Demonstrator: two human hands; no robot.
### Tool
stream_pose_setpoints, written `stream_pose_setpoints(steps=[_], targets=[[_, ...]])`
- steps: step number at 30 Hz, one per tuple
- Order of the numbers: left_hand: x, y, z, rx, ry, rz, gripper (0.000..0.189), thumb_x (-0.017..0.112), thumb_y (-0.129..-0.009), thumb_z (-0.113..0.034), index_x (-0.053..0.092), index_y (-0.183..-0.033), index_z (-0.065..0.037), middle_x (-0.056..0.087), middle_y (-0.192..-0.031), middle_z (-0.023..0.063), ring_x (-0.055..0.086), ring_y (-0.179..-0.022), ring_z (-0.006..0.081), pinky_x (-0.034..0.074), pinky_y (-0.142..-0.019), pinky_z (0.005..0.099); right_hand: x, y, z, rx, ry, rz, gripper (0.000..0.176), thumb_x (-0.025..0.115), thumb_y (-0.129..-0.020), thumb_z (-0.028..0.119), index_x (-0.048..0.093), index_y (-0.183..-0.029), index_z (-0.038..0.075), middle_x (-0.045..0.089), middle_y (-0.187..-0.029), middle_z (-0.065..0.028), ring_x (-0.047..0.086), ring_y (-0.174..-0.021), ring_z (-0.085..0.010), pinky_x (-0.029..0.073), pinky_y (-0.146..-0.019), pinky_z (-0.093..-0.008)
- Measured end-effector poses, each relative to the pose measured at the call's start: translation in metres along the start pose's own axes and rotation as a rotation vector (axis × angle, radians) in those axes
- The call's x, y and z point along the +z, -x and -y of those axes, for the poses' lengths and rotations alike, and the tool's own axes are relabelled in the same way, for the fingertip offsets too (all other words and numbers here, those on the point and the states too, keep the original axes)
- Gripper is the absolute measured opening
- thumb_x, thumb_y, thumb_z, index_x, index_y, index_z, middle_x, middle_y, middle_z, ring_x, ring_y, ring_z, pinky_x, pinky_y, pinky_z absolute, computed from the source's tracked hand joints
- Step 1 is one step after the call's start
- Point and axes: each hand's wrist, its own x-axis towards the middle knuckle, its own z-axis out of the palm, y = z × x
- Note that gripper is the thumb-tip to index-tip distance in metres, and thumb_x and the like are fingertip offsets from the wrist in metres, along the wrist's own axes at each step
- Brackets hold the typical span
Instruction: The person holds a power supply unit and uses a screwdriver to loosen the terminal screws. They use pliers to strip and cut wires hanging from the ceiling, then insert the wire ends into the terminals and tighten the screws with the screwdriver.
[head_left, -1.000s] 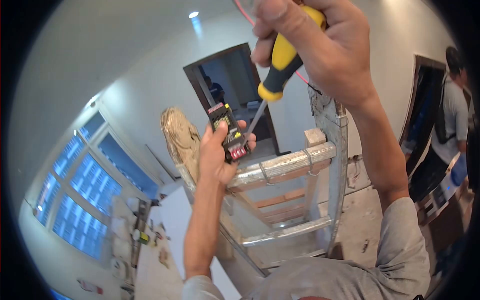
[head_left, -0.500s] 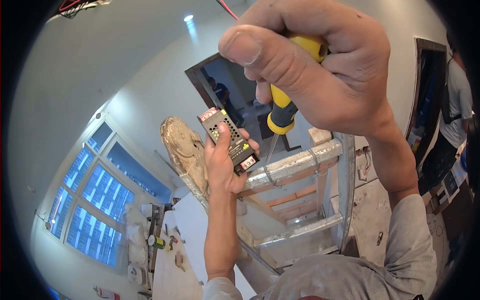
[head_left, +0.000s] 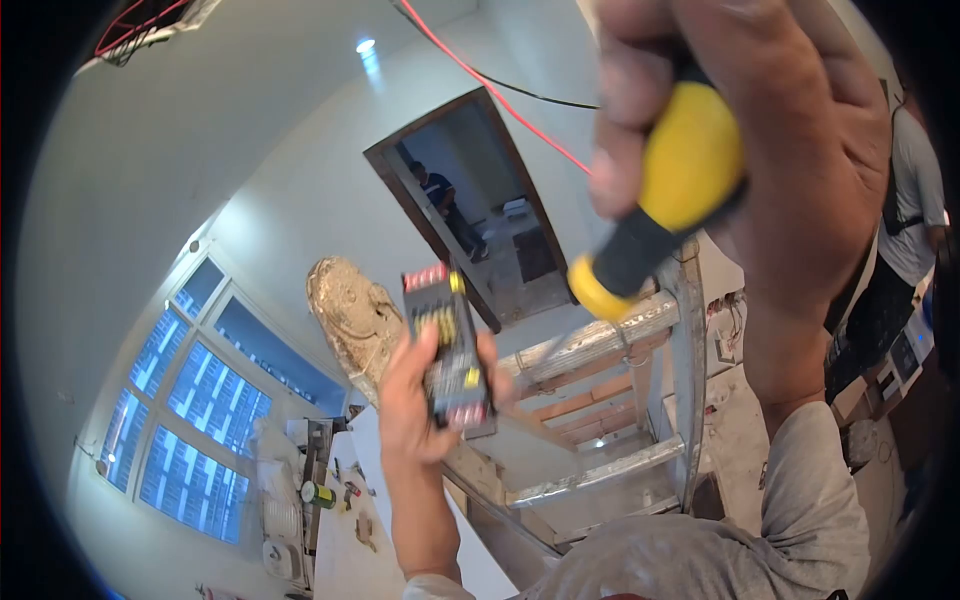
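A black perforated power supply box [head_left: 447, 345] with red-and-white terminal ends is gripped in my left hand [head_left: 410, 400], thumb on its face; it is slightly blurred. Close to the camera at the upper right, my right hand [head_left: 800, 150] is wrapped round a yellow and black screwdriver [head_left: 690, 165], whose shaft slants down to the left. A red wire [head_left: 500, 100] and a black wire run from the ceiling towards the right hand's fingers; whether the fingers pinch them is unclear.
A metal ladder [head_left: 600, 470] stands below my hands, beside a worn wooden piece [head_left: 345, 310]. One person [head_left: 435, 190] is in the doorway, another [head_left: 912, 190] at the far right. Tools lie on a white board [head_left: 345, 540] at lower left. Red wires [head_left: 140, 30] hang from a ceiling opening.
My right hand has moved right with the screwdriver, which now tilts more to the left. The power supply in my left hand is lower and more upright. More of the red and black wires shows.
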Motion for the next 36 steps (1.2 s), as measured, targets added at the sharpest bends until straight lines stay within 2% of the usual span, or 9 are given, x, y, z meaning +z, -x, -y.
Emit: stream_pose_setpoints(steps=[5,9,13,21,25,27,28,31,36], targets=[[-0.007,0.084,0.016,-0.095,0.032,0.116,0.045,0.05,-0.105,-0.025,0.039,-0.133,0.008,0.063,-0.094,0.0343,0.071,-0.062,0.0458,0.062,-0.05,0.0491,-0.018,0.039,-0.013,-0.11,-0.006,0.093,0.028,0.061,-0.105,0.024,0.064,-0.094,-0.001,0.069,-0.098,-0.018,0.064,-0.055,-0.016,0.057,-0.048,-0.0319],[-0.021,0.125,0.052,-0.647,0.078,0.099,0.052,0.054,-0.106,-0.026,0.031,-0.148,-0.006,0.065,-0.101,0.0257,0.074,-0.075,0.0402,0.064,-0.059,0.0443,-0.027,0.078,-0.039,-0.088,0.244,0.68,0.037,0.069,-0.098,0.021,0.066,-0.121,-0.008,0.068,-0.095,-0.0199,0.069,-0.062,-0.0196,0.053,-0.05,-0.032],[-0.041,0.132,0.089,-0.856,0.058,0.186,0.063,0.052,-0.106,-0.044,0.033,-0.147,0.0,0.066,-0.102,0.0265,0.075,-0.075,0.0376,0.063,-0.056,0.0407,-0.013,0.155,-0.062,0.556,0.439,1.172,0.073,0.076,-0.09,0.041,0.05,-0.144,0.0,0.067,-0.087,-0.02,0.068,-0.075,-0.041,0.055,-0.069,-0.0466],[-0.062,0.096,0.125,-1.177,-0.064,0.385,0.097,0.033,-0.096,-0.078,0.03,-0.152,0.002,0.065,-0.121,0.0262,0.075,-0.088,0.0406,0.066,-0.074,0.0432,-0.025,0.238,-0.08,0.765,0.5,1.097,0.079,0.08,-0.083,0.052,0.054,-0.132,-0.006,0.068,-0.091,-0.0237,0.07,-0.079,-0.0429,0.056,-0.071,-0.0468],[-0.073,0.081,0.113,-0.891,0.243,0.321,0.118,0.038,-0.086,-0.089,0.021,-0.161,0.0,0.049,-0.145,0.03,0.069,-0.108,0.0453,0.064,-0.086,0.0458,-0.036,0.264,-0.066,0.702,0.609,0.598,0.067,0.084,-0.081,0.049,0.063,-0.113,-0.005,0.069,-0.089,-0.0241,0.069,-0.079,-0.0431,0.056,-0.071,-0.0474],[-0.086,0.087,0.132,-0.411,-0.011,0.475,0.122,0.045,-0.083,-0.089,0.023,-0.159,0.004,0.048,-0.148,0.0271,0.067,-0.113,0.0405,0.063,-0.086,0.0439,-0.034,0.268,-0.064,0.731,0.662,0.5,0.067,0.088,-0.077,0.044,0.064,-0.114,-0.005,0.069,-0.088,-0.0229,0.07,-0.078,-0.0404,0.056,-0.069,-0.0446],[-0.075,0.094,0.144,-0.252,-0.301,0.27,0.122,0.061,-0.081,-0.082,0.024,-0.159,0.004,0.049,-0.147,0.0229,0.062,-0.12,0.0331,0.059,-0.091,0.0433,-0.031,0.272,-0.061,0.773,0.711,0.403,0.068,0.092,-0.072,0.039,0.065,-0.116,-0.005,0.069,-0.088,-0.0218,0.071,-0.077,-0.0377,0.055,-0.068,-0.0418],[-0.044,0.083,0.185,0.023,-0.534,0.013,0.117,0.066,-0.08,-0.079,0.03,-0.157,0.002,0.051,-0.142,0.021,0.056,-0.128,0.0324,0.054,-0.098,0.0454,-0.014,0.274,-0.071,0.766,0.715,0.304,0.061,0.09,-0.077,0.037,0.062,-0.112,-0.006,0.067,-0.084,-0.022,0.067,-0.075,-0.0418,0.054,-0.067,-0.0468],[-0.048,0.066,0.212,0.181,-0.099,0.076,0.092,0.072,-0.09,-0.058,0.035,-0.152,-0.001,0.059,-0.128,0.0173,0.057,-0.128,0.0328,0.048,-0.107,0.045,-0.013,0.267,-0.078,0.843,0.732,0.445,0.06,0.086,-0.081,0.037,0.063,-0.116,-0.006,0.065,-0.079,-0.0204,0.067,-0.073,-0.0405,0.054,-0.065,-0.0459]])
